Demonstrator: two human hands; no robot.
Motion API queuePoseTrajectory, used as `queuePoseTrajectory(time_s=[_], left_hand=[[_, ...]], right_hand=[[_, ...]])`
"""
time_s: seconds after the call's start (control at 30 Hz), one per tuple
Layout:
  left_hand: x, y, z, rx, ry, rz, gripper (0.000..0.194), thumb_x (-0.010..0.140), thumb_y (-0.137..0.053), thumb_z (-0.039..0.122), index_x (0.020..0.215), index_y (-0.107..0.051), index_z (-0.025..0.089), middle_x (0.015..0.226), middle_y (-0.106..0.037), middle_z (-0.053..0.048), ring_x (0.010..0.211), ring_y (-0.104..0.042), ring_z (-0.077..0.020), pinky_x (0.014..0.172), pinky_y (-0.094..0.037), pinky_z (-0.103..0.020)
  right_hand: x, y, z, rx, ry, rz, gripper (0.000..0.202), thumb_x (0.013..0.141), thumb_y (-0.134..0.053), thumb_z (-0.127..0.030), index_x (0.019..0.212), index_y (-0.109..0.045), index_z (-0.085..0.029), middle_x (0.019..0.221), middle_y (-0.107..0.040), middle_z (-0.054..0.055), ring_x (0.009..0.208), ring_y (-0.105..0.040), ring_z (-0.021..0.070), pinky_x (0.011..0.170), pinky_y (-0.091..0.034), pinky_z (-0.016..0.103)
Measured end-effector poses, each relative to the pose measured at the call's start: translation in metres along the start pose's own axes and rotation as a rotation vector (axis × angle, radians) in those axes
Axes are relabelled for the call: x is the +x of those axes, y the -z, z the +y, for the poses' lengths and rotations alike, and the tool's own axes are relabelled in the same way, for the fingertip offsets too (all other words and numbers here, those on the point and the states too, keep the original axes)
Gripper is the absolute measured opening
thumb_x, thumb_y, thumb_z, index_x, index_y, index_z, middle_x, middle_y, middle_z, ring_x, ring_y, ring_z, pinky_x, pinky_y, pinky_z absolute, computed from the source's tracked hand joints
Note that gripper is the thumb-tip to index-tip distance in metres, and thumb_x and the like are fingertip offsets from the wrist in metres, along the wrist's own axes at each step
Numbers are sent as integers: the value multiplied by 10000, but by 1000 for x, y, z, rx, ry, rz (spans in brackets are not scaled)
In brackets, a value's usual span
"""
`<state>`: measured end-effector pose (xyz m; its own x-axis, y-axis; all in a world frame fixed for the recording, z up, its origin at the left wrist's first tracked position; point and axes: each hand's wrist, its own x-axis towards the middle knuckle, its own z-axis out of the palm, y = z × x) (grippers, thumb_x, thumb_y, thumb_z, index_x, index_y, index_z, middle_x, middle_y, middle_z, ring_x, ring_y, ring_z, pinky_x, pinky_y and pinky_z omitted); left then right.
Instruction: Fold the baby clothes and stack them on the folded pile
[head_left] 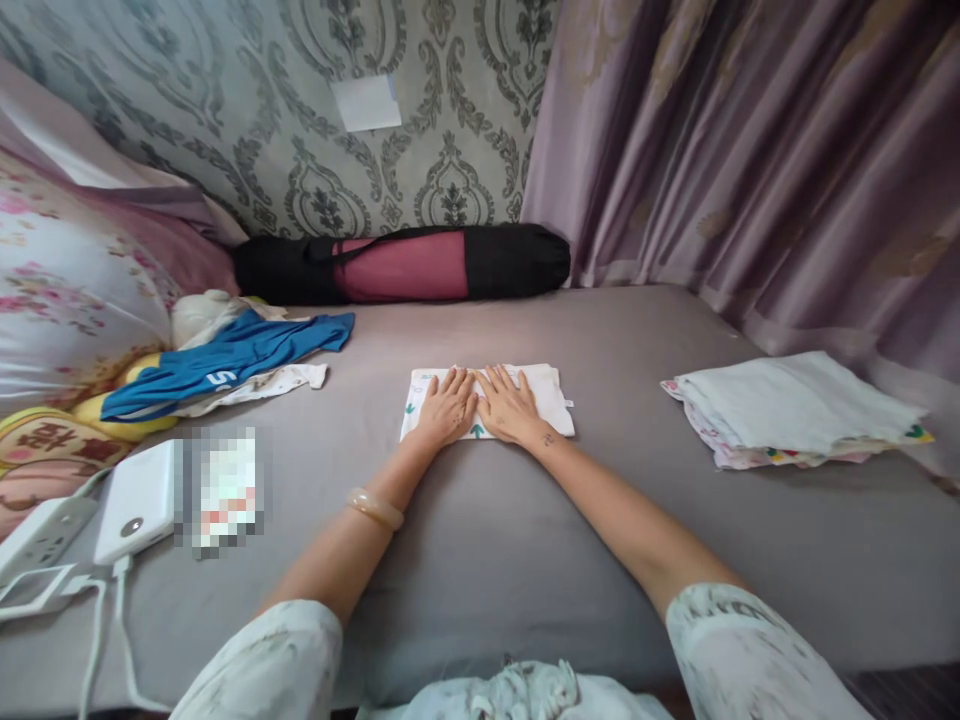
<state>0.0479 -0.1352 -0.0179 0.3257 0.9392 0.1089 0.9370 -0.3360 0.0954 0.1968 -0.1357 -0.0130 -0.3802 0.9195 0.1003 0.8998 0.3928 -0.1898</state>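
Note:
A folded white cloth (551,400) with small green prints lies flat on the grey bed sheet in front of me. On its left half rests my left hand (450,405), palm down with the fingers stretched out. My right hand (508,402) presses flat beside it, near the cloth's middle, its fingers also extended. The two hands almost touch at the thumbs. Neither grips anything. A small tag sticks out at the cloth's right edge. What lies under the palms is hidden.
To the right sits a stack of folded cloths (799,405). A black and red long bag (405,265) lies along the wall. At left are a blue garment (247,355), a white power bank (142,500), a power strip (45,535) with cables, and a blurred-out item (229,490).

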Motion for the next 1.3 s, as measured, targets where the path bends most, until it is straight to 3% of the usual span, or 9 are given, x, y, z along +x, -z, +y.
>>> queuePoseTrajectory(time_s=[0.2, 0.47, 0.7, 0.87, 1.0, 1.17, 1.3], left_hand=[[0, -3, -1, 4, 12, 6, 530, 990, -230, 361, 1472, -357, 181, 1536, -341, -114, 1442, -254, -261, 1158, -209, -511], [-10, -1, -23, 33, 45, 19, 597, 972, -263, 502, 1477, -341, 196, 1548, -319, -123, 1437, -257, -298, 1158, -179, -524], [-8, 1, -30, 6, 42, -45, 615, 972, -246, 509, 1485, -328, 180, 1550, -310, -131, 1435, -259, -303, 1145, -204, -532], [-13, 1, -46, 28, 78, 27, 616, 979, -204, 497, 1472, -354, 160, 1555, -298, -132, 1457, -206, -275, 1167, -168, -493], [-16, -5, -54, -26, 106, -38, 613, 978, -201, 497, 1482, -328, 172, 1556, -299, -126, 1453, -214, -287, 1142, -223, -505], [0, 5, -65, -22, 30, -7, 505, 960, -297, 473, 1361, -480, 228, 1417, -502, -128, 1344, -402, -289, 1121, -208, -556], [31, 20, -84, -86, 17, -63, 396, 885, -435, 394, 1196, -614, 227, 1286, -601, -113, 1221, -515, -286, 1076, -300, -511]], right_hand=[[0, 3, 1, 12, -7, -12, 561, 966, -295, -333, 1502, -312, -170, 1563, -289, 95, 1447, -201, 256, 1163, -90, 518], [-13, 12, 27, -24, -49, -4, 572, 989, -257, -407, 1492, -332, -145, 1575, -249, 115, 1455, -167, 286, 1158, -78, 546], [-13, 13, 35, 0, -45, -43, 573, 991, -236, -420, 1496, -326, -164, 1578, -242, 104, 1455, -174, 281, 1153, -111, 551], [-18, 17, 53, -34, -88, -9, 605, 993, -198, -427, 1496, -313, -109, 1582, -213, 138, 1461, -156, 265, 1168, -101, 513], [-20, 12, 63, -40, -116, -52, 626, 992, -202, -447, 1506, -284, -101, 1580, -222, 139, 1459, -164, 267, 1168, -127, 491], [-8, 26, 75, 12, -85, -103, 530, 995, -252, -397, 1454, -394, -174, 1525, -359, 125, 1410, -290, 276, 1145, -142, 545], [12, 42, 95, 17, -70, -123, 435, 977, -342, -306, 1352, -525, -185, 1430, -481, 119, 1316, -424, 261, 1102, -279, 450]])
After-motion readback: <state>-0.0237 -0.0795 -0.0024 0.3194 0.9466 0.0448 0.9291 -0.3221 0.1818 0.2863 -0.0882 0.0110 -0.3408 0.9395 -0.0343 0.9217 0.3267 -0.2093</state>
